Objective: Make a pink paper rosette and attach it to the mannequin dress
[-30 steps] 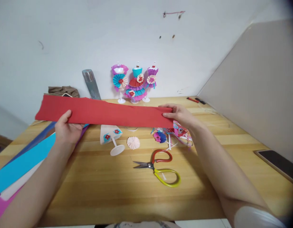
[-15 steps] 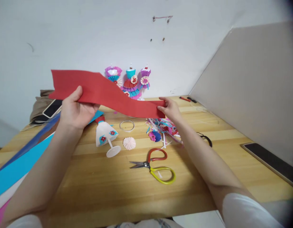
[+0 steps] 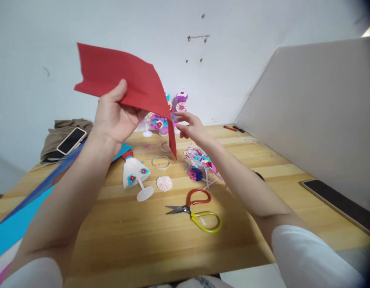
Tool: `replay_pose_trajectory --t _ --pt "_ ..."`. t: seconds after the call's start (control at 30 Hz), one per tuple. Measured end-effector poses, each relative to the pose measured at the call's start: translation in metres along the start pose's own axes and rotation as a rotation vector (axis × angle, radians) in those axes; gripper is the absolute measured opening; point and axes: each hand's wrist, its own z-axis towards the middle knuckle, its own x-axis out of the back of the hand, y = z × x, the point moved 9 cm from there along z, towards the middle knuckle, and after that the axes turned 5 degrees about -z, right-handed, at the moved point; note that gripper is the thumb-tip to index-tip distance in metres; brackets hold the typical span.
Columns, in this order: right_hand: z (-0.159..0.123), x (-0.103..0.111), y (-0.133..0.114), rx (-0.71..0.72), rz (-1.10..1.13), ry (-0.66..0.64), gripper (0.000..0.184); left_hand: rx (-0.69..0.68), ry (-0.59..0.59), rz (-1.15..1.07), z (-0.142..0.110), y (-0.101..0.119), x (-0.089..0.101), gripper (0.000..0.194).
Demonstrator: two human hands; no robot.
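Observation:
My left hand (image 3: 114,116) is raised above the wooden table (image 3: 127,236) and pinches a long red paper strip (image 3: 127,82), thumb on top. The strip's far end hangs down free, its corner pointing at the table. My right hand (image 3: 191,126) hovers just right of that hanging end with fingers spread, holding nothing. Below them lie a white paper dress on a stand (image 3: 135,176), tipped on its side, a small pink pleated rosette (image 3: 164,183), a thin ring (image 3: 161,162) and scissors (image 3: 197,208) with one red and one yellow handle.
Paper-dress figures (image 3: 173,112) stand by the back wall. A heap of coloured paper scraps (image 3: 201,162) lies mid-table. Blue and white paper sheets (image 3: 19,216) lie at left, a phone (image 3: 72,140) on brown cloth beyond them. A grey panel (image 3: 317,116) and a dark phone (image 3: 337,200) are at right.
My left hand lifted the red strip up high. My right hand let go of the strip's right end, which now hangs down, and opened its fingers.

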Motion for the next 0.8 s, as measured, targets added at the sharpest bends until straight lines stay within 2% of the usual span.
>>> replay_pose_trajectory --t 0.07,0.13,0.2,0.27,0.37,0.5,0.7,0.8 --pt "-0.002 -0.015 -0.020 0.002 0.400 -0.162 0.060 0.044 -0.003 0.010 0.008 -0.012 -0.006 0.024" --pt "-0.004 -0.023 -0.038 -0.006 0.662 -0.319 0.053 0.073 -0.005 0.026 0.013 -0.022 -0.008 0.022" --pt "-0.006 -0.026 -0.046 -0.038 0.783 -0.443 0.041 0.085 0.006 0.034 0.017 -0.028 -0.003 0.020" --pt "-0.006 -0.024 -0.046 -0.087 0.804 -0.499 0.031 0.091 0.010 0.040 0.019 -0.031 0.006 0.019" --pt "0.000 -0.013 -0.044 -0.097 0.755 -0.459 0.022 0.084 -0.006 0.076 0.023 -0.031 0.022 0.023" --pt "0.012 0.002 -0.053 -0.035 0.734 -0.353 0.028 0.117 0.090 0.099 0.024 -0.036 0.055 0.028" --pt "0.020 0.004 -0.076 0.081 0.647 -0.263 0.055 0.368 0.098 0.199 0.009 -0.087 0.091 0.035" --pt "0.018 0.002 -0.078 0.140 0.632 -0.198 0.058 0.515 0.001 0.204 -0.008 -0.117 0.095 0.047"
